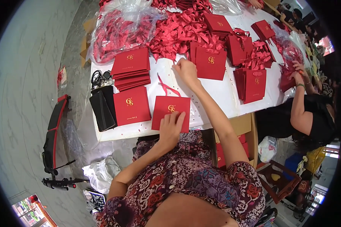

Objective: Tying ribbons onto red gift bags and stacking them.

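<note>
My left hand (171, 130) lies on a flat red paper gift bag (163, 103) at the near edge of the table, fingers spread over its front. From behind the bag's top edge a red ribbon (164, 86) loops out on the white tabletop. Farther up, my right hand (186, 72) is closed with its fingertips pinched, just below a big heap of red ribbons (174, 32). Whatever sits between those fingertips is too small to make out. Left of the bag lies another flat red bag (132, 106), with a stack of them (130, 62) behind it.
More red bag stacks (211, 63) stand to the right, some topped with ribbons. A clear plastic sack (121, 34) of ribbons fills the far left. A black pouch (102, 109) and cables (98, 79) lie at the left edge. A co-worker's arm (300, 102) reaches in at right.
</note>
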